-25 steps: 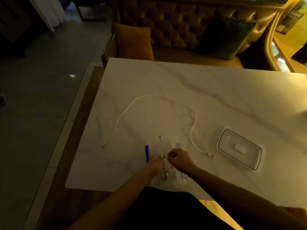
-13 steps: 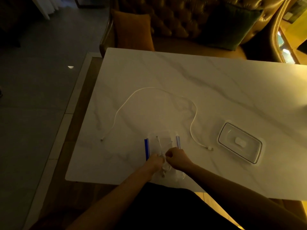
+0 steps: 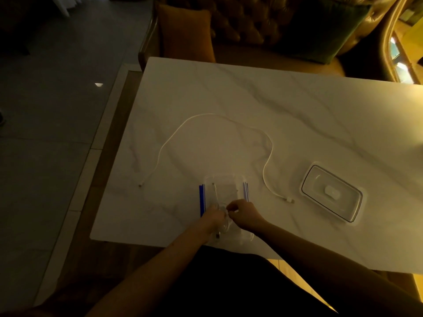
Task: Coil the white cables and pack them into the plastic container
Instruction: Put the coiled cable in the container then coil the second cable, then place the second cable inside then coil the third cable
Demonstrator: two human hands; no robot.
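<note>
Both hands seemingly pinch coiled cable over dim marble table.

I have one head view only, looking steeply down and forward over the desk from close above its near edge, the sofa beyond.

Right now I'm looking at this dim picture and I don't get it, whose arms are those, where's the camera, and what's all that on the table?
The camera sits on a person's head, looking down at their own bare arms. The left hand and right hand are together gripping a partly coiled white cable over a clear plastic container with blue clips, at the near edge of a marble table. A second white cable lies loose in a wide arc beyond it. The container's clear lid rests to the right.
</note>
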